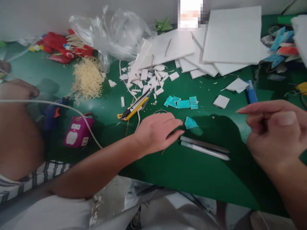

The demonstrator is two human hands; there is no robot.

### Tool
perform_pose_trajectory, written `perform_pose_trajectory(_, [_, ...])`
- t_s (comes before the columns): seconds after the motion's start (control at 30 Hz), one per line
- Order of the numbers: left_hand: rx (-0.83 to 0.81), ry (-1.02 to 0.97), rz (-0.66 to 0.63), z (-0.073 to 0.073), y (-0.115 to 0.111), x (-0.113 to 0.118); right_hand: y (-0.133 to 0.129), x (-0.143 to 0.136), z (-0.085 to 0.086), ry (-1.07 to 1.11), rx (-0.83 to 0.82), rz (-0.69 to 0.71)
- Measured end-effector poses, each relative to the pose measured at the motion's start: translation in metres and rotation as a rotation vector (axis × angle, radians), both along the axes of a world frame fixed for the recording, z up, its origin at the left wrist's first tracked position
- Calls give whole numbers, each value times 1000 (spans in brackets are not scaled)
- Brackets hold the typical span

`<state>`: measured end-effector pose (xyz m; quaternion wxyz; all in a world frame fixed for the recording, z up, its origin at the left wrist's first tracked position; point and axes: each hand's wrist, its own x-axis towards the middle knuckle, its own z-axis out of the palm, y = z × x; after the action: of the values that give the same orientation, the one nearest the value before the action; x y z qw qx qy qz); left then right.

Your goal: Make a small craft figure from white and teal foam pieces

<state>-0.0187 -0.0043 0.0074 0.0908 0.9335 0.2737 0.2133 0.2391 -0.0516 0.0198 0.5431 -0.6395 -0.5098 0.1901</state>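
Currently, the loose blue piece (191, 123) is located flat on the green table (216, 185), just beyond the fingertips of the left hand (181, 127). The thumb and forefinger of that hand are held slightly apart, and nothing is seen between them; contact with the piece is not shown. The step in hand is judged to be the positioning of small blue parts, either just before a pick-up or just after a release; which of the two cannot be told.

If the piece is to be lifted, the fingertips should be advanced to its near edge and closed lightly, as the part appears thin and easily bent.

Above it, a row of blue pieces (183, 104) is laid out, set apart from the loose one. Below it, a grey rod (205, 144) and a white marker (205, 151) are placed side by side. The right hand (273, 127) is held off to the right with the forefinger extended and the other fingers curled; whether anything is gripped inside cannot be told. Farther out, a yellow utility knife (136, 106) is rested near white offcuts (144, 75), and white sheets (232, 35) are stacked behind.
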Motion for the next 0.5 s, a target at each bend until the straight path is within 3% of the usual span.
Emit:
perform_pose_trajectory(0.1, [65, 16, 96, 4, 6, -4, -1, -1, -2, -90, 183, 76])
perform_pose_trajectory(0.23, [107, 78, 55, 6, 9, -8, 3, -3, -7, -110, 184, 198])
perform_pose_trajectory(0.37, [94, 210, -3, 5, 6, -8, 14, 6, -16, -3, 237, 175])
perform_pose_trajectory(0.5, [145, 364, 53, 9, 2, -9, 20, 19, -26, -65, 289, 188])
